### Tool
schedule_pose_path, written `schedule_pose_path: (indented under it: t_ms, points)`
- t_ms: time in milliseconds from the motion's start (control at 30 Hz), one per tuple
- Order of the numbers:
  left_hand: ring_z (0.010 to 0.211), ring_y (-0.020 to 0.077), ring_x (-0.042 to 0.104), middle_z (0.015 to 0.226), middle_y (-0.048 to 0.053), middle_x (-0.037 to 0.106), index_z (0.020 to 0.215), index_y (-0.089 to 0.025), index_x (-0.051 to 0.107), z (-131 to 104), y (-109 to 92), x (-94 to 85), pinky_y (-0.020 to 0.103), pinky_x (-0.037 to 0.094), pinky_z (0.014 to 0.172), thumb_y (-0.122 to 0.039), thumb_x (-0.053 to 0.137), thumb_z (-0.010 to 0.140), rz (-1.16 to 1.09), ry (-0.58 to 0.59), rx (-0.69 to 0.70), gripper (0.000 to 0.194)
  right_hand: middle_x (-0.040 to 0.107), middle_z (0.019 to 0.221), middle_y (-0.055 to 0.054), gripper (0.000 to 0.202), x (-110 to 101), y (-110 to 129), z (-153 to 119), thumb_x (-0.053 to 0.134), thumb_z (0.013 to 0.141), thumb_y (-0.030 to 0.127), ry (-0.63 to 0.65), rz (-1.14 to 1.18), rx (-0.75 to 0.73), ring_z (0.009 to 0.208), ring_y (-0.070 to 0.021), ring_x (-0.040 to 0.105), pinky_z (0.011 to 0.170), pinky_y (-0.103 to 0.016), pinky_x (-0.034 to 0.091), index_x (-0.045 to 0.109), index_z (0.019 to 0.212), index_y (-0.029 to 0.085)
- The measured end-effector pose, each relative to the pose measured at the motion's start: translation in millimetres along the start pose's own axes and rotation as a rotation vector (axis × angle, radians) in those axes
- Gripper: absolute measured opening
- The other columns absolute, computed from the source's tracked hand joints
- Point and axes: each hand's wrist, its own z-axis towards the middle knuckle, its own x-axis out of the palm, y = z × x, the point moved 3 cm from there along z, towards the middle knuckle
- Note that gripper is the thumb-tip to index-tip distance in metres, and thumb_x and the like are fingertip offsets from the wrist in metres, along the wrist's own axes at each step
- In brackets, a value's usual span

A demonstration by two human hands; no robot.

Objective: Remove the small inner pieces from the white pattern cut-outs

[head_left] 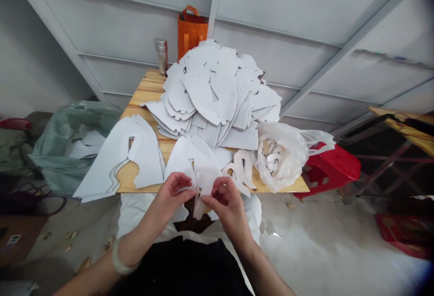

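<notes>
Both of my hands are at the table's front edge on a white shoe-upper-shaped cut-out piece (195, 153) with a narrow slot in its middle. My left hand (176, 190) has its fingers closed on the piece's left flap, beside the slot. With thumb and fingers, my right hand (222, 195) pinches the right flap near a rounded tongue (200, 208) that hangs down past the table edge. To the left lies a neat stack of similar cut-outs (130, 151), their slots lined up. Just beyond my hands rises a big loose pile of white pieces (217, 88).
Small looped offcuts (241, 169) lie right of my hands, by a white plastic bag (283, 156) of scraps. A green bag (54, 151) hangs at the left; a red stool (334, 169) is at the right. Behind stand a bottle (162, 56) and an orange bag (191, 34).
</notes>
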Motion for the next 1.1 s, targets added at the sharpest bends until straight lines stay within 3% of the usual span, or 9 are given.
schedule_pose_path:
  t_ms: [167, 233, 333, 433, 533, 700, 833, 1100]
  points:
    - [0.092, 0.019, 0.07, 0.102, 0.005, 0.073, 0.103, -0.022, 0.057, 2.7, 7.9, 1.8, 0.03, 0.052, 0.083, -0.033, 0.089, 0.073, -0.192, 0.202, -0.219, 0.045, 0.059, 0.073, 0.006, 0.044, -1.5, -4.3, 1.0, 0.086, 0.074, 0.034, 0.101, 0.068, 0.056, 0.065, -0.0136, 0.057, 0.062, -0.025, 0.047, 0.048, 0.096, 0.026]
    - [0.083, 0.0179, 0.07, 0.093, 0.004, 0.073, 0.099, -0.021, 0.057, 1.6, 8.3, 1.7, 0.028, 0.052, 0.077, -0.032, 0.091, 0.07, -0.192, 0.222, -0.238, 0.046, 0.059, 0.073, 0.006, 0.046, -2.7, -3.3, 1.5, 0.086, 0.074, 0.035, 0.109, 0.073, 0.058, 0.064, -0.0138, 0.057, 0.061, -0.025, 0.046, 0.047, 0.096, 0.027]
    - [0.077, 0.0156, 0.068, 0.082, 0.0, 0.07, 0.094, -0.021, 0.056, 0.3, 5.4, -0.3, 0.025, 0.051, 0.073, -0.03, 0.091, 0.068, -0.131, 0.13, -0.146, 0.044, 0.058, 0.073, 0.007, 0.042, -3.6, -0.9, 3.3, 0.084, 0.076, 0.037, 0.063, 0.049, 0.03, 0.065, -0.0137, 0.056, 0.061, -0.025, 0.047, 0.047, 0.095, 0.027]
    - [0.08, 0.0139, 0.067, 0.088, -0.002, 0.069, 0.094, -0.023, 0.055, 0.2, -1.2, -3.1, 0.024, 0.052, 0.076, -0.03, 0.086, 0.073, -0.044, 0.023, -0.006, 0.038, 0.056, 0.078, 0.006, 0.031, -3.5, -1.2, 8.4, 0.076, 0.083, 0.037, -0.035, 0.0, -0.014, 0.068, -0.0132, 0.056, 0.065, -0.025, 0.047, 0.05, 0.096, 0.027]
    - [0.075, 0.0133, 0.066, 0.088, -0.002, 0.068, 0.095, -0.024, 0.057, 7.0, -8.0, -5.9, 0.023, 0.051, 0.07, -0.033, 0.08, 0.08, 0.092, -0.015, 0.09, 0.029, 0.056, 0.081, 0.004, 0.023, -1.5, -5.5, 21.2, 0.072, 0.084, 0.035, -0.12, -0.1, -0.092, 0.069, -0.0135, 0.055, 0.064, -0.025, 0.046, 0.056, 0.097, 0.026]
    - [0.077, 0.0189, 0.068, 0.084, 0.003, 0.072, 0.094, -0.021, 0.07, 36.7, -15.7, -13.3, 0.027, 0.053, 0.073, -0.034, 0.074, 0.08, 0.38, -0.067, 0.247, 0.019, 0.062, 0.074, 0.001, 0.013, 7.7, -16.7, 61.0, 0.063, 0.087, 0.032, -0.078, -0.31, -0.165, 0.069, -0.0164, 0.057, 0.065, -0.028, 0.045, 0.065, 0.095, 0.022]
    - [0.076, 0.021, 0.069, 0.086, 0.005, 0.076, 0.09, -0.022, 0.076, 56.9, -15.6, -18.7, 0.031, 0.055, 0.075, -0.033, 0.073, 0.077, 0.448, -0.139, 0.264, 0.018, 0.062, 0.068, 0.002, 0.018, 11.7, -24.3, 88.5, 0.061, 0.084, 0.032, -0.04, -0.39, -0.148, 0.062, -0.0162, 0.055, 0.064, -0.029, 0.042, 0.067, 0.095, 0.02]
    - [0.072, 0.0212, 0.071, 0.083, 0.005, 0.077, 0.095, -0.022, 0.079, 65.6, -5.9, -22.8, 0.031, 0.058, 0.071, -0.029, 0.073, 0.076, 0.51, -0.143, 0.284, 0.021, 0.064, 0.067, 0.001, 0.024, 7.7, -36.4, 98.6, 0.061, 0.084, 0.035, -0.001, -0.424, -0.111, 0.062, -0.0173, 0.056, 0.062, -0.029, 0.041, 0.072, 0.098, 0.019]
